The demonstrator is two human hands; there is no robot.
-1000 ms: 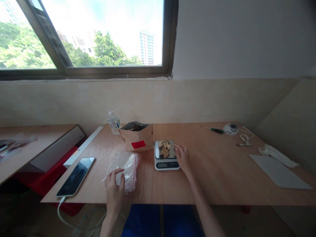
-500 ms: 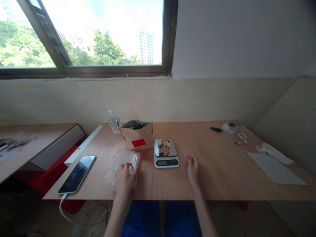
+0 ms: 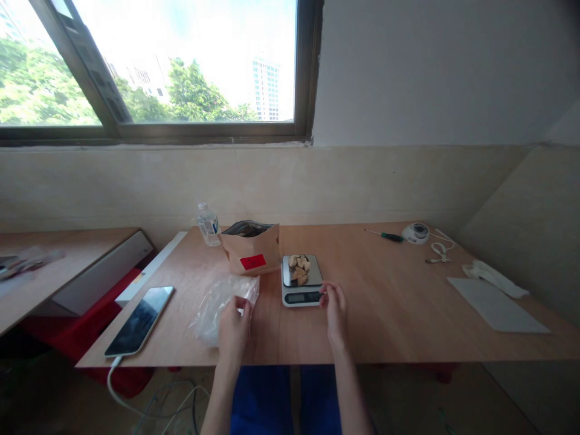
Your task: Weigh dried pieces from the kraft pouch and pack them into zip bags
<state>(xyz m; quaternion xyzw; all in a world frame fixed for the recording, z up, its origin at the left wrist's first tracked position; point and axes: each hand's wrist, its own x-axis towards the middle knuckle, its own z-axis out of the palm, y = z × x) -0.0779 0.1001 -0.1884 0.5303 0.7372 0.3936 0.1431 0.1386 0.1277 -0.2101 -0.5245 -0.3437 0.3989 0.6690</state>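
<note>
Clear plastic bags lie on the table left of centre. My left hand is closed in a pinch over their right side, gripping an edge of the plastic. Beside the lower right corner of the white kitchen scale is my right hand, its fingers curled and thumb near the forefinger; whether anything is between them is too small to tell. Several pale dried pieces rest on the scale's metal plate. Behind the plastic, a brown paper pouch with a red label stands with its top open.
A phone with a cable lies at the left front. A water bottle stands behind the pouch's left side. Toward the right are a screwdriver, a dome camera, a white cloth and a grey sheet.
My right hand has moved left to the scale's corner. My left hand has shifted slightly right and now pinches the plastic, whose red-striped edge no longer shows clearly.
</note>
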